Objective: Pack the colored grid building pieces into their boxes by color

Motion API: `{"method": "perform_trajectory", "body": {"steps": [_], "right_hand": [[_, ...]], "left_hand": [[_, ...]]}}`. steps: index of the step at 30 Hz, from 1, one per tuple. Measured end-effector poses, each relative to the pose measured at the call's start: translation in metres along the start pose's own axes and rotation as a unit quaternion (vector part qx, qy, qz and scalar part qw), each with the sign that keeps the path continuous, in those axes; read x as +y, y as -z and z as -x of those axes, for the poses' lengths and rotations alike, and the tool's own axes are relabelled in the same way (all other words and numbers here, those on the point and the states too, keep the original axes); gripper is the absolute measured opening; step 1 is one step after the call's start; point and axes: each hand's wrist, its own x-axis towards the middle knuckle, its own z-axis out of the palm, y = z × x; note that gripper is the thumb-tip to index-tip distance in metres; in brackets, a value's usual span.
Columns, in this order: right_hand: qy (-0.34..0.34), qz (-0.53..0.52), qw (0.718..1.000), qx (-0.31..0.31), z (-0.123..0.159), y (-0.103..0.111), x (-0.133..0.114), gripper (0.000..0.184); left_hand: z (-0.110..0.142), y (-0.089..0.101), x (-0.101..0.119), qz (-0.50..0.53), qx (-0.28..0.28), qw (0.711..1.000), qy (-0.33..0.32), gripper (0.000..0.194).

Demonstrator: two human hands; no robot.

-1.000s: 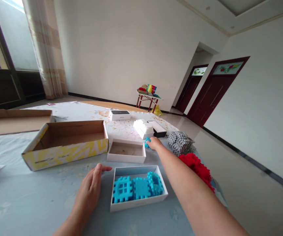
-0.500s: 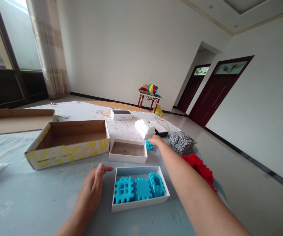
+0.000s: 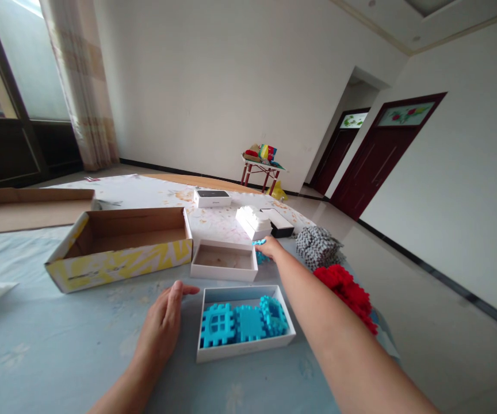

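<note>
In the head view, the right hand (image 3: 269,247) is seen at centre, reached out past the white tray (image 3: 224,272). Its fingers are curled down at a small cyan block (image 3: 257,242), with more cyan pieces (image 3: 262,258) lying just beneath, but whether the block is gripped cannot be told. The left hand (image 3: 162,325) is held open at lower centre, fingers spread and nothing grasped, just beside the white box (image 3: 245,352). Cyan waffle blocks (image 3: 248,323) are held in that box, lying flat and side by side.

A yellow-patterned cardboard box (image 3: 119,269) is placed left of centre, open and with nothing visible inside, and a flattened cardboard sheet (image 3: 28,204) is laid at the far left. A grey block pile (image 3: 317,247) and a red block pile (image 3: 346,296) are heaped at the right edge of the blue cloth (image 3: 58,339). Near the top of the work area, white blocks (image 3: 252,222) are stacked beside a black-and-white box (image 3: 281,225), and a white phone box (image 3: 212,198) is set further back. Bags are piled on a small red table (image 3: 261,171) against the far wall.
</note>
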Motion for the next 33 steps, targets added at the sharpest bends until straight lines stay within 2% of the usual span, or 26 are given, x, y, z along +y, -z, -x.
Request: {"method": "perform_trajectory", "body": {"steps": [4, 11, 15, 18, 20, 23, 25, 29, 33], "right_hand": [[0.001, -0.063, 0.998, 0.012, 0.018, 0.008, -0.004, 0.021], [0.046, -0.115, 0.992, -0.023, 0.054, 0.048, 0.004, 0.023], [0.061, -0.109, 0.992, 0.014, 0.069, 0.063, 0.003, 0.024], [0.084, -0.121, 0.989, 0.028, 0.083, 0.07, -0.011, 0.028], [0.13, -0.138, 0.982, -0.006, 0.097, 0.073, -0.027, 0.03], [0.234, -0.148, 0.955, -0.11, 0.123, 0.078, -0.055, 0.03], [0.275, -0.122, 0.94, -0.161, 0.139, 0.079, -0.071, 0.029], [0.329, -0.046, 0.925, -0.182, 0.154, 0.076, -0.087, 0.03], [0.359, -0.029, 0.913, -0.192, 0.154, 0.07, -0.087, 0.037]], "left_hand": [[0.0, 0.0, 0.0, -0.001, -0.002, 1.0, 0.001, 0.055], [0.0, 0.0, 0.002, 0.004, -0.002, 1.0, -0.004, 0.058], [-0.001, 0.0, -0.001, -0.001, -0.006, 1.0, -0.006, 0.057], [-0.001, 0.0, -0.001, 0.005, -0.012, 1.0, -0.006, 0.057], [0.0, 0.0, 0.0, 0.01, -0.011, 1.0, -0.005, 0.057], [0.0, 0.0, 0.002, 0.01, -0.003, 1.0, -0.004, 0.057], [0.001, 0.0, 0.003, 0.013, -0.003, 1.0, -0.004, 0.057], [0.001, 0.001, 0.003, 0.017, -0.01, 1.0, 0.002, 0.057], [0.002, 0.002, 0.004, 0.015, -0.012, 1.0, 0.005, 0.057]]}}
